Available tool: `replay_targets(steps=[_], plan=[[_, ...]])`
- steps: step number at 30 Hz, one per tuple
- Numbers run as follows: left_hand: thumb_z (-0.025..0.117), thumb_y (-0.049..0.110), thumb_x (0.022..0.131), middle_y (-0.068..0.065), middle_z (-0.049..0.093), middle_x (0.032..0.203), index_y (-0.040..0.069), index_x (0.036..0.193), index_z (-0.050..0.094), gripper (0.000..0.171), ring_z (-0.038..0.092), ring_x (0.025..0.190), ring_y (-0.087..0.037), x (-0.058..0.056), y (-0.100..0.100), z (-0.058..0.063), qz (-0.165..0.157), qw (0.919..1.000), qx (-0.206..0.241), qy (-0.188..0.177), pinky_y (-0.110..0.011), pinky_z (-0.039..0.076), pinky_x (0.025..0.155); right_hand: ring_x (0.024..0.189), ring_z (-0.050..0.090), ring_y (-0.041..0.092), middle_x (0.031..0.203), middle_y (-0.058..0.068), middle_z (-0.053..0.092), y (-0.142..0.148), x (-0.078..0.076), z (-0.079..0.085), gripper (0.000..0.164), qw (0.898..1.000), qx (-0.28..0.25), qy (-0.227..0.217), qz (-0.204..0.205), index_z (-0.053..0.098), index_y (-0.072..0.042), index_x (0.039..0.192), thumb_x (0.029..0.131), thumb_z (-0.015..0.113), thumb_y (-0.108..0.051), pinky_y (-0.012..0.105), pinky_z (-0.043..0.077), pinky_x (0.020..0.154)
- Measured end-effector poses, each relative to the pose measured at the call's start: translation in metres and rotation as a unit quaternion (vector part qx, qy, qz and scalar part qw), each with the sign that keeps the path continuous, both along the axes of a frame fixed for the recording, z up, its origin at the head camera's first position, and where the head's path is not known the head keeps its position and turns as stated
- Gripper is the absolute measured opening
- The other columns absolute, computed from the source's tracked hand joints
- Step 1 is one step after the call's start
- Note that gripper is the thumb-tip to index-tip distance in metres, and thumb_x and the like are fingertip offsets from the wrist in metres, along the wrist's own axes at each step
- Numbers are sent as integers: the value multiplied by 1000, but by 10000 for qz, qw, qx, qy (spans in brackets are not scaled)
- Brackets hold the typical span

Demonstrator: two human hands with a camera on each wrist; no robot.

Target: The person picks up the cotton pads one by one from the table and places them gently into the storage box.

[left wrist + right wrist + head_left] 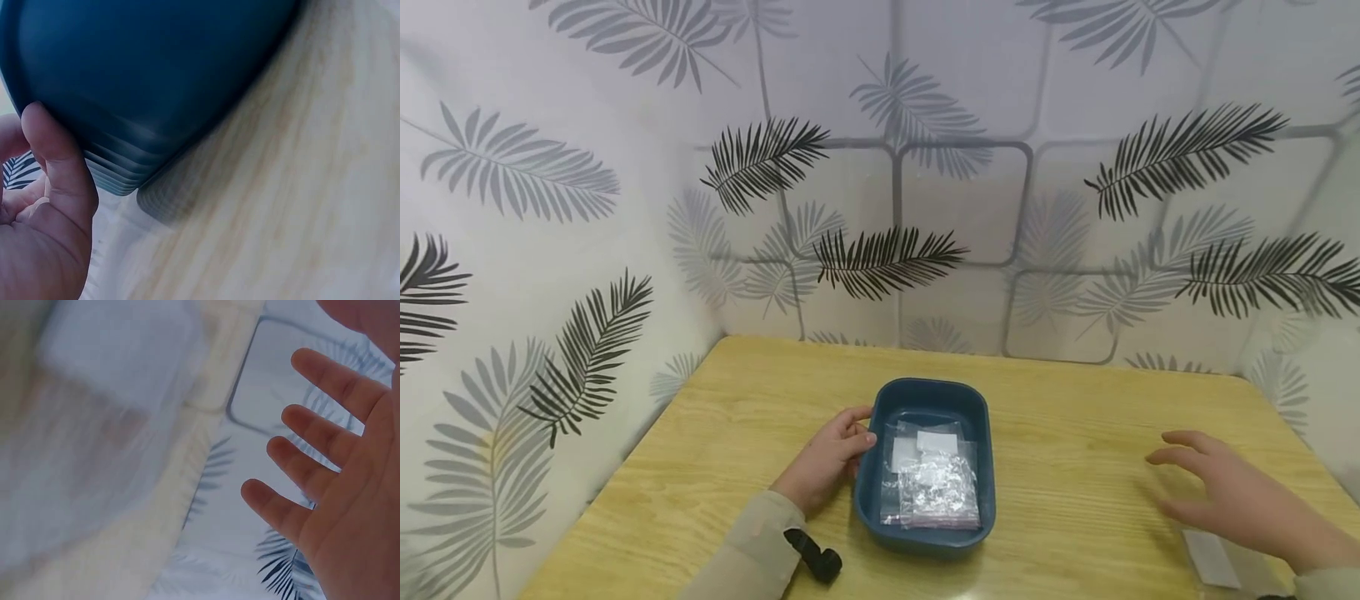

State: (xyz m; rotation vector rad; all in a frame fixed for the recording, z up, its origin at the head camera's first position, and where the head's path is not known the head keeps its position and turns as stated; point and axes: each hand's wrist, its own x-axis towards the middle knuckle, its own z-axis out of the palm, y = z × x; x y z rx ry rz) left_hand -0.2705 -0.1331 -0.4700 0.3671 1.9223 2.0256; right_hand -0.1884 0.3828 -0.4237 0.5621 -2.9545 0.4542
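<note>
A dark blue plastic tub [925, 392] stands on the table, and clear zip bags [934, 487] with white labels lie inside it. My left hand [829, 457] holds the tub's left side, its thumb and forefinger at the rim. Seen from the left wrist, the thumb [59, 150] lies against the tub's outer wall [156, 69]; the other fingers are partly hidden. On the right, my right hand [1232, 496] is held above the table with fingers spread and nothing between them. Below it is another clear bag with a white label [1212, 558], blurred in the right wrist view.
The wooden table [1075, 433] reaches back to a wall covered with leaf-patterned sheeting [955, 208]. More of that sheeting [512, 275] hangs along the left side. A black strap [814, 557] sits on the left sleeve.
</note>
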Motion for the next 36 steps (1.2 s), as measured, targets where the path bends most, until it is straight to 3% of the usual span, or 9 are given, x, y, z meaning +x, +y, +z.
replay_targets(steps=[5,9,13,16,20,24,32,36], plan=[[57,13,103,-14,56,105,7,152,40,52,57,81,-19,-1,0,0,-30,9999,71,-88,-30,51,67,115,49,56,132,33,50,26,10,-10,53,9997,122,-86,-189,70,-7,117,74,89,-33,68,45,85],[57,12,103,-14,55,105,7,152,40,52,56,81,-19,-1,-1,-1,-40,9998,145,-88,-30,51,67,111,52,56,130,33,53,41,17,-17,53,9997,214,-141,-40,72,-11,114,70,91,-36,67,47,81],[57,13,103,-14,55,103,7,152,40,52,56,79,-19,0,-1,0,-36,9999,126,-68,-30,50,65,109,52,60,130,38,50,51,22,-23,52,9968,289,-732,145,71,-14,113,70,90,-39,69,48,76],[58,14,103,-12,54,103,7,152,39,54,55,79,-18,0,-1,0,-45,9999,107,-91,-30,51,66,108,51,62,130,40,48,55,25,-28,59,9933,413,-1064,178,69,-11,116,69,90,-38,72,47,75],[57,13,103,-12,54,103,8,153,39,53,55,79,-18,0,0,-1,-62,9998,174,-111,-30,51,66,105,54,58,127,38,51,55,29,-34,67,9943,593,-868,183,66,-5,121,68,90,-38,70,48,73],[56,12,103,-10,55,101,8,153,38,53,56,77,-17,-1,1,-1,-67,9997,230,-105,-29,51,64,105,55,55,126,35,54,51,31,-35,64,9962,682,-524,103,68,-7,118,67,91,-39,68,48,73],[55,12,104,-11,54,101,6,153,38,53,57,80,-18,0,1,1,-87,9997,196,-99,-30,52,65,113,54,51,132,28,55,38,26,-29,64,9926,813,-832,-346,70,-12,115,69,87,-51,67,47,85],[57,13,103,-13,55,103,6,153,38,54,58,81,-18,1,1,2,-73,9997,218,-112,-30,53,66,110,57,43,125,21,58,32,25,-27,62,9941,866,-598,-278,70,-10,111,68,88,-51,61,48,88]])
